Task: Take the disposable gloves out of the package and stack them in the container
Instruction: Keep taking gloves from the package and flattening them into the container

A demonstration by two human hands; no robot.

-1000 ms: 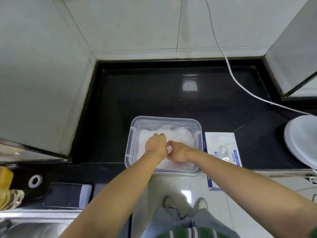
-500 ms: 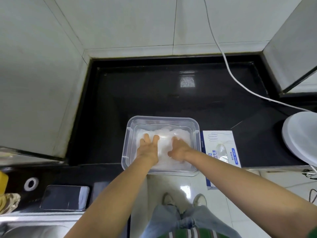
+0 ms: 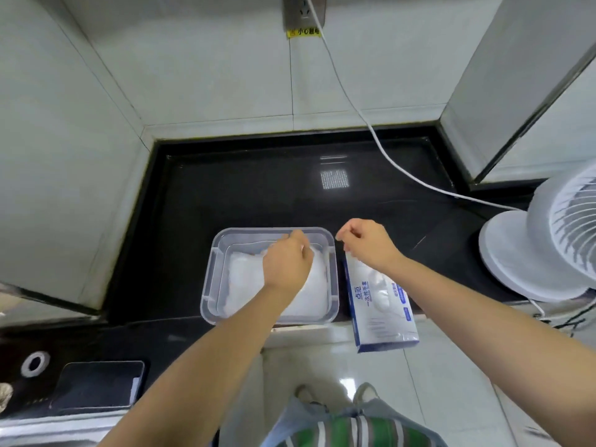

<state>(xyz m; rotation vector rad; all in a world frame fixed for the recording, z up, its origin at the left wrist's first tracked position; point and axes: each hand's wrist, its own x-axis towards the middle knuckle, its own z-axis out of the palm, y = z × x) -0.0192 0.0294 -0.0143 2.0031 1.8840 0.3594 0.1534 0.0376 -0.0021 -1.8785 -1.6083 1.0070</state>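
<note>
The left hand [image 3: 287, 262] and right hand [image 3: 367, 245] are hovering, fingers curled; whether gripping anything, I cannot tell. The package [image 3: 380, 304] is overhanging the worktop [image 3: 258, 195], so a tug risks toppling it.

Yellow label [image 3: 303, 32], on the wall at 12 o'clock just under the socket [image 3: 303, 9]: black characters beginning "小心"; the last characters are blurred.

Package [image 3: 380, 304], at 3 o'clock of the container [image 3: 208, 285]: blue print along its long side, "点范" in larger type with "一次性手套" beside it. The white print on its small blue patches is too small to read.
</note>
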